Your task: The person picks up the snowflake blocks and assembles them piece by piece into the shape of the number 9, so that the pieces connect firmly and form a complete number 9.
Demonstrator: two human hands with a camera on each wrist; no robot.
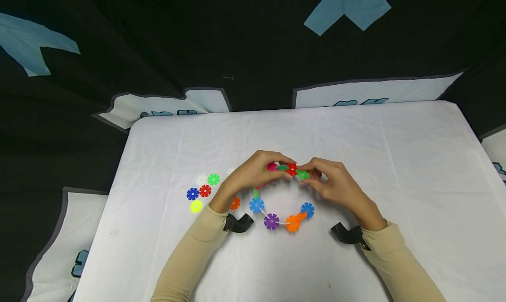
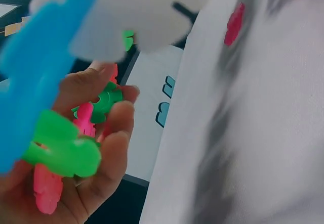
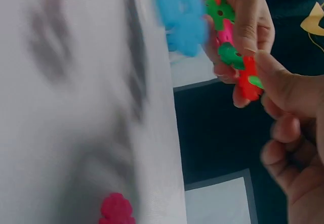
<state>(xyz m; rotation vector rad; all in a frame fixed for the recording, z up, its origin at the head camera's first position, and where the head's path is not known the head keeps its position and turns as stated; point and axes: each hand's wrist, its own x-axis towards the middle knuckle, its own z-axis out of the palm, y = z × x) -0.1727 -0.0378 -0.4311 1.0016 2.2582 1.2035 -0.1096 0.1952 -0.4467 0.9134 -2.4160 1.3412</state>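
Note:
A chain of notched plastic snowflake discs hangs in a curve between both hands. My left hand (image 1: 254, 169) pinches it around a red disc (image 1: 291, 169) and a dark green disc (image 1: 282, 167), with a pink disc (image 1: 271, 167) close by the fingers. At the chain's right end, my right hand (image 1: 336, 181) pinches a light green disc (image 1: 303, 174) against the red disc's edge. Lower down the chain show a blue disc (image 1: 256, 205), a purple disc (image 1: 271, 221), an orange disc (image 1: 293, 223) and another blue disc (image 1: 307, 210) at its free end.
Left of the chain lie several loose discs, among them a yellow disc (image 1: 196, 206), a red one (image 1: 205, 191) and a bright green one (image 1: 214, 179). An orange disc (image 1: 235, 203) is beside the left wrist. A white cloth (image 1: 415, 170) covers the table; dark curtain hangs behind.

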